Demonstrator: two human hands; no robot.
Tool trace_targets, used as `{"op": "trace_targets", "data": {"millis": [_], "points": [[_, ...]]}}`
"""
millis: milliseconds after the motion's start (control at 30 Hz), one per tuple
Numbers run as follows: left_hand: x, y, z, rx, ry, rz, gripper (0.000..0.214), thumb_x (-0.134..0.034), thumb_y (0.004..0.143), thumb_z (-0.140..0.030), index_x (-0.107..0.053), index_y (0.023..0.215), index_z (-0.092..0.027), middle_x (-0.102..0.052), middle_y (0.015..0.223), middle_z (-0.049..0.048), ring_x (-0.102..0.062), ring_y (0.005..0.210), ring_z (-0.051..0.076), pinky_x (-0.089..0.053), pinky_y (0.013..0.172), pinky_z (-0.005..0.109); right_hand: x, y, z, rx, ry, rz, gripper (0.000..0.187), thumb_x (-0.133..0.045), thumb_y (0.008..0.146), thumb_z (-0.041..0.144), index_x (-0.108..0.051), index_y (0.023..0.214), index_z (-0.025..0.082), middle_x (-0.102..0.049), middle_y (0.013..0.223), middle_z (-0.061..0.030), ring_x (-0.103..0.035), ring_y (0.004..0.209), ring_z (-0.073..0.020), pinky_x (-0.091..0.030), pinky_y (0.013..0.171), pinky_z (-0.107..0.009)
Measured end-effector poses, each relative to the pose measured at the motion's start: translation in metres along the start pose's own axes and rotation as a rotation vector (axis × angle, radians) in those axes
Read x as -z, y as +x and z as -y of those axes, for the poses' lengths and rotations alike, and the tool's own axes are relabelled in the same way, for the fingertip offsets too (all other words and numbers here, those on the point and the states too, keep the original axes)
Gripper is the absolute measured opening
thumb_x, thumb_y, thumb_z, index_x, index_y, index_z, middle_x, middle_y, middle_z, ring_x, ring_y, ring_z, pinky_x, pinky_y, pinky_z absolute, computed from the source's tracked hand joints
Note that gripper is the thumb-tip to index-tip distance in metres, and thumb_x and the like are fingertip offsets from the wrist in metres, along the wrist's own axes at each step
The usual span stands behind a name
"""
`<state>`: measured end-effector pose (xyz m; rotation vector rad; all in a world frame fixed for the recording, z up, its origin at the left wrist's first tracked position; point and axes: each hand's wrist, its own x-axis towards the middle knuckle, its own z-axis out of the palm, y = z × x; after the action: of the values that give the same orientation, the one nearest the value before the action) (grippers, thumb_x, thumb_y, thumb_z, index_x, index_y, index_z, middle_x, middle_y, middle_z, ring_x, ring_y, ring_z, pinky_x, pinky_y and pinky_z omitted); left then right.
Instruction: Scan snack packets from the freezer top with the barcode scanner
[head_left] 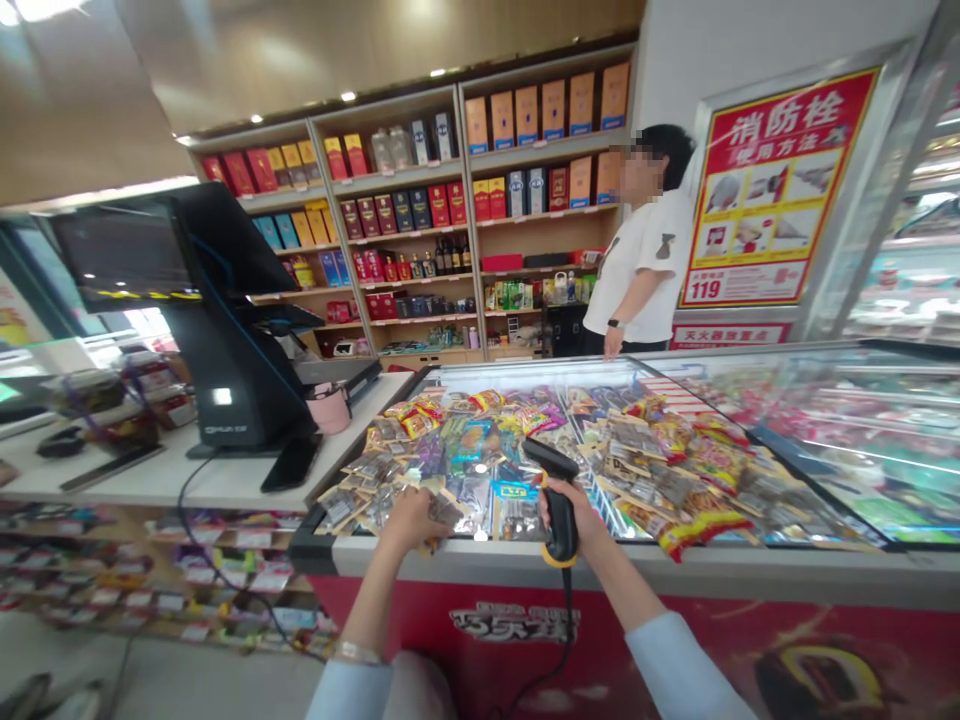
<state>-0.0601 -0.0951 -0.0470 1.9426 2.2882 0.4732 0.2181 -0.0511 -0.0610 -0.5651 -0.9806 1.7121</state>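
My right hand (580,517) is wrapped round the grip of a black and yellow barcode scanner (559,515), held above the front edge of a glass-topped freezer (360,556). The scanner's head points away from me, and its cable hangs down the freezer's red front. To the left, my left hand (411,520) is closed on a small snack packet (445,510) at the same edge; the fingertips are partly hidden. Brown snack packets (345,503) lie beside it. A loose pile of yellow and red snack bags (712,460) covers the glass right of the scanner.
On the left counter stand a black checkout terminal (232,340), a pink cup (328,408) and a dark phone (292,464). Behind the freezer a person (645,255) in a white T-shirt stands near shelves of boxed bottles (405,208). A black cable (196,540) hangs from the counter.
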Motion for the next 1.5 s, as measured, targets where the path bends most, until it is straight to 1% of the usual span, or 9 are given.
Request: {"op": "trace_targets", "data": {"millis": [100,200,333,433,567,700,833,1333,1500], "points": [[-0.002,0.002,-0.002,0.016,-0.068,-0.017,0.049,-0.079,0.052,-0.035,-0.06,0.093,-0.017,-0.067,0.101,0.0122,-0.063,0.099,0.03,-0.048,0.083,0.035,0.0,-0.002,0.0,-0.002,-0.005,-0.002,0.031,-0.074,0.065,0.042,-0.067,0.079,0.015,-0.056,0.048,0.0023,-0.048,0.036,-0.0096,-0.04,0.035,-0.02],[-0.004,0.007,-0.007,0.066,-0.167,-0.05,0.05,-0.072,0.066,-0.031,-0.052,0.109,-0.016,-0.069,0.098,0.0112,-0.066,0.093,0.026,-0.047,0.076,0.031,0.001,0.0,-0.002,0.007,-0.007,-0.026,0.032,-0.074,0.064,0.042,-0.066,0.078,0.015,-0.056,0.047,0.0025,-0.048,0.036,-0.0094,-0.04,0.035,-0.019],[-0.007,0.019,-0.022,0.217,-0.252,-0.311,0.057,-0.062,0.08,-0.041,-0.044,0.126,-0.013,-0.07,0.101,0.0155,-0.067,0.096,0.029,-0.047,0.074,0.032,0.002,0.002,-0.005,-0.018,-0.02,-0.036,0.033,-0.074,0.063,0.043,-0.064,0.078,0.015,-0.056,0.048,0.0028,-0.048,0.034,-0.0096,-0.039,0.033,-0.02],[-0.013,0.028,-0.038,0.307,-0.276,-0.526,0.061,-0.058,0.084,-0.047,-0.043,0.134,-0.016,-0.071,0.103,0.0158,-0.068,0.092,0.03,-0.047,0.073,0.034,0.003,0.003,-0.008,-0.038,-0.046,-0.04,0.033,-0.074,0.062,0.043,-0.061,0.075,0.016,-0.057,0.048,0.0028,-0.048,0.034,-0.0099,-0.04,0.034,-0.021],[-0.024,0.04,-0.052,0.249,-0.326,-0.641,0.054,-0.057,0.087,-0.038,-0.046,0.137,-0.02,-0.069,0.114,0.0141,-0.068,0.093,0.026,-0.048,0.074,0.031,0.003,0.003,-0.008,-0.06,-0.068,-0.026,0.035,-0.075,0.059,0.044,-0.058,0.071,0.017,-0.057,0.047,0.0031,-0.048,0.033,-0.01,-0.038,0.033,-0.021],[-0.034,0.045,-0.056,0.109,-0.382,-0.677,0.052,-0.057,0.088,-0.027,-0.047,0.138,-0.022,-0.065,0.123,0.0099,-0.065,0.104,0.023,-0.05,0.079,0.029,0.003,0.002,-0.007,-0.095,-0.081,-0.013,0.034,-0.076,0.059,0.043,-0.057,0.07,0.017,-0.057,0.046,0.0029,-0.049,0.032,-0.0103,-0.037,0.032,-0.021],[-0.039,0.044,-0.056,0.022,-0.35,-0.697,0.052,-0.058,0.087,-0.025,-0.048,0.138,-0.024,-0.068,0.119,0.007,-0.065,0.103,0.021,-0.052,0.082,0.028,0.004,0.001,-0.009,-0.104,-0.116,0.006,0.032,-0.074,0.061,0.042,-0.059,0.071,0.016,-0.057,0.047,0.0023,-0.05,0.033,-0.0109,-0.039,0.033,-0.021],[-0.044,0.044,-0.053,0.026,-0.315,-0.745,0.05,-0.058,0.087,-0.027,-0.05,0.137,-0.025,-0.068,0.118,0.0069,-0.066,0.096,0.019,-0.053,0.076,0.026,0.004,0.001,-0.008,-0.094,-0.099,0.015,0.031,-0.075,0.061,0.041,-0.061,0.07,0.015,-0.056,0.047,0.0021,-0.049,0.033,-0.0111,-0.039,0.032,-0.022],[-0.046,0.044,-0.051,0.032,-0.246,-0.719,0.048,-0.056,0.089,-0.029,-0.05,0.137,-0.025,-0.068,0.119,0.0069,-0.067,0.093,0.019,-0.053,0.074,0.026,0.003,-0.001,-0.007,-0.102,-0.087,-0.035,0.031,-0.076,0.06,0.042,-0.06,0.069,0.016,-0.056,0.046,0.0021,-0.049,0.033,-0.0108,-0.039,0.032,-0.022]]}}
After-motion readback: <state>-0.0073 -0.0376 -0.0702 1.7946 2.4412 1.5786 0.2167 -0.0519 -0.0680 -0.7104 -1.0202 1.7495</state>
